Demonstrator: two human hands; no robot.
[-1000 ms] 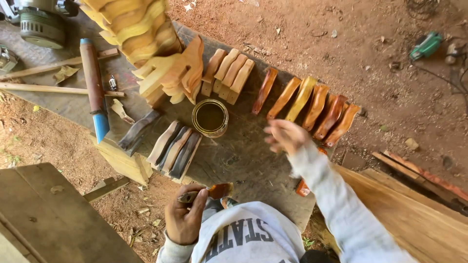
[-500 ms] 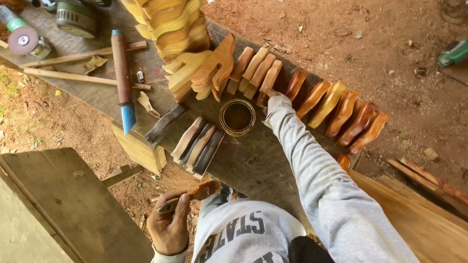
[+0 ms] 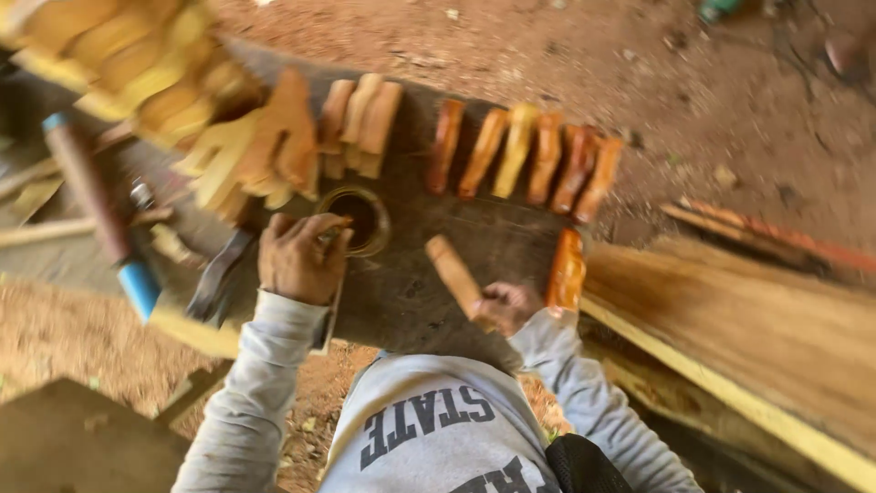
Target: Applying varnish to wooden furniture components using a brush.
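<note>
Nearest the camera, a person in a grey sweatshirt leans over a dark bench (image 3: pixel 493 246). The right hand (image 3: pixel 508 306) has its fingers closed round the near end of a pale, unfinished wooden piece (image 3: pixel 453 271), which lies slanting on the bench and points away to the left. The piece looks rigid and light enough for one hand, dry rather than slick; a grip at the end, as here, seems to leave the rest bare. Just right of that hand lies a single glossy orange piece (image 3: pixel 566 271), probably still tacky and best not gripped on its coated faces. The left hand (image 3: pixel 298 258) is at the rim of a small round tin (image 3: pixel 360 219), fingers curled; whether they hold anything cannot be told through the blur. The tin holds a dark liquid. Beyond, six coated pieces (image 3: pixel 525 160) lie in a row, with three pale ones (image 3: pixel 360 123) to their left. Farther left sits a heap of yellowish wooden shapes (image 3: pixel 164 82).
</note>
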